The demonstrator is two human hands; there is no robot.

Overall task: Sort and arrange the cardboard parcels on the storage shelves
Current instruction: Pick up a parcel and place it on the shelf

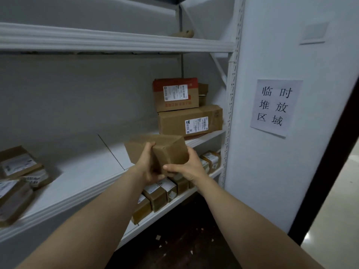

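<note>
— Where is the box (167,147) held?
— It is held just over the front of the shelf (81,167), tilted. It is clamped by the left hand (148,168) and the right hand (187,167), one on each side.
— What else is seen?
— A stack (186,121) is set at the shelf's right end.

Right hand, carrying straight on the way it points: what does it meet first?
The right hand grips the plain parcel; beyond that, probably the lower labelled box of the stack on the middle shelf, though depth is unclear.
</note>
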